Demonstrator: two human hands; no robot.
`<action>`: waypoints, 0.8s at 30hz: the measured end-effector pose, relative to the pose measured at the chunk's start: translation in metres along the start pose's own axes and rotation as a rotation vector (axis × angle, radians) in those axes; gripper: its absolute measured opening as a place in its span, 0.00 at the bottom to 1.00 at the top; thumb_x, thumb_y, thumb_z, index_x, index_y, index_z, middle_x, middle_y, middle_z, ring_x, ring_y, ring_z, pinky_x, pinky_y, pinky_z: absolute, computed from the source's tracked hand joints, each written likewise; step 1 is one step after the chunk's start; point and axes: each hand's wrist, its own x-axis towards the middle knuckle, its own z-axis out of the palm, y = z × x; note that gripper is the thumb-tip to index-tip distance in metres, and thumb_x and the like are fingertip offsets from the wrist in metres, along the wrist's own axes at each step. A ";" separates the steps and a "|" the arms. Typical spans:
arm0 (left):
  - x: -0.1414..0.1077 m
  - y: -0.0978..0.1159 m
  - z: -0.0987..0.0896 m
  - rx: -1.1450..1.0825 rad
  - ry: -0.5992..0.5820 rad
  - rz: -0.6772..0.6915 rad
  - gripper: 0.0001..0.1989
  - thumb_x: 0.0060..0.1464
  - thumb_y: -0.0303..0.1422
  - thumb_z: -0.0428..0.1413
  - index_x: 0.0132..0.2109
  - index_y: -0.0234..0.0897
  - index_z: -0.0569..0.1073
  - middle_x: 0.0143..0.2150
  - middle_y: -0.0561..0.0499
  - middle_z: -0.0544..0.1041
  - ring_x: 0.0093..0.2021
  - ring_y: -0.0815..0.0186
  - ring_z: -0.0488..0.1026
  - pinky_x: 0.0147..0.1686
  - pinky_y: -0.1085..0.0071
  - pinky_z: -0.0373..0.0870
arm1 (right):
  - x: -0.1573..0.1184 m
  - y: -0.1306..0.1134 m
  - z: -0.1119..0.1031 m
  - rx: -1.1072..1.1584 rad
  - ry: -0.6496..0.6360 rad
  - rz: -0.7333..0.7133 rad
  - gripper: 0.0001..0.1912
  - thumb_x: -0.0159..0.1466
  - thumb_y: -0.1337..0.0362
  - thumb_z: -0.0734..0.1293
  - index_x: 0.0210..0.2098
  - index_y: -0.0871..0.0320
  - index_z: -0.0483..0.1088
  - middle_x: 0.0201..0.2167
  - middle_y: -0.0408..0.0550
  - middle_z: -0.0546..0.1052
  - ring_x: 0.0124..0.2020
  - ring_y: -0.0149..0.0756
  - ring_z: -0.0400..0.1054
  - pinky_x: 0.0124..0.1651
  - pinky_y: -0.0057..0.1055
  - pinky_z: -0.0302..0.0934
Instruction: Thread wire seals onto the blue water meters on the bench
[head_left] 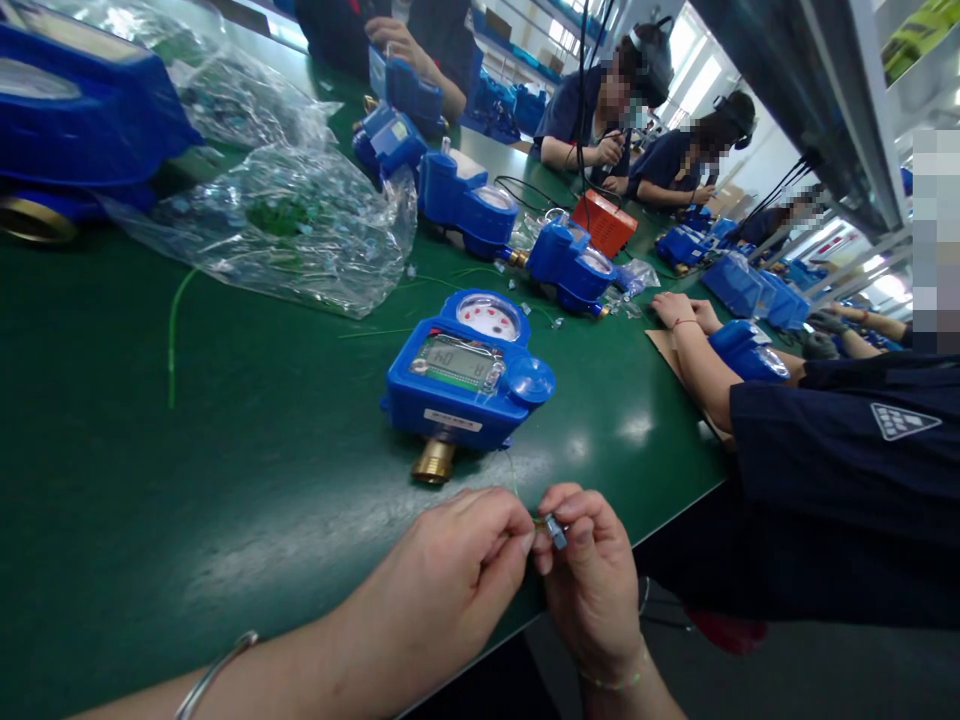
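Observation:
My left hand pinches a thin green wire between thumb and forefinger. Between the fingertips of my right hand is a small grey-blue plastic seal, and the wire meets it. A fine strand runs up from my hands to the underside of a blue water meter. That meter rests on the green tabletop just beyond my hands, its brass fitting toward me. It has a small display and a round dial under a clear cover.
Plastic bags with small seals and green wires lie at the left, near a large blue meter. More blue meters and an orange box stand farther back. A co-worker's arm rests at the right; others sit beyond.

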 end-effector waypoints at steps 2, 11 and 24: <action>0.000 0.000 0.000 -0.009 0.000 0.005 0.07 0.57 0.26 0.47 0.31 0.38 0.66 0.29 0.56 0.72 0.30 0.71 0.68 0.32 0.75 0.63 | -0.001 0.000 0.000 -0.007 0.004 0.008 0.05 0.63 0.61 0.64 0.32 0.55 0.69 0.36 0.42 0.66 0.23 0.21 0.61 0.29 0.24 0.55; -0.005 0.001 0.001 0.053 -0.024 0.042 0.08 0.58 0.27 0.45 0.32 0.38 0.66 0.30 0.55 0.71 0.32 0.69 0.68 0.32 0.72 0.62 | -0.007 0.000 -0.006 -0.198 -0.014 -0.085 0.04 0.62 0.61 0.65 0.34 0.53 0.71 0.36 0.43 0.66 0.25 0.24 0.63 0.29 0.27 0.59; -0.006 -0.002 0.003 0.060 -0.033 0.066 0.08 0.59 0.27 0.44 0.34 0.39 0.66 0.31 0.54 0.71 0.34 0.68 0.68 0.35 0.71 0.61 | -0.006 0.001 -0.001 -0.092 -0.004 -0.067 0.05 0.63 0.61 0.64 0.33 0.54 0.70 0.36 0.43 0.66 0.24 0.23 0.62 0.29 0.27 0.58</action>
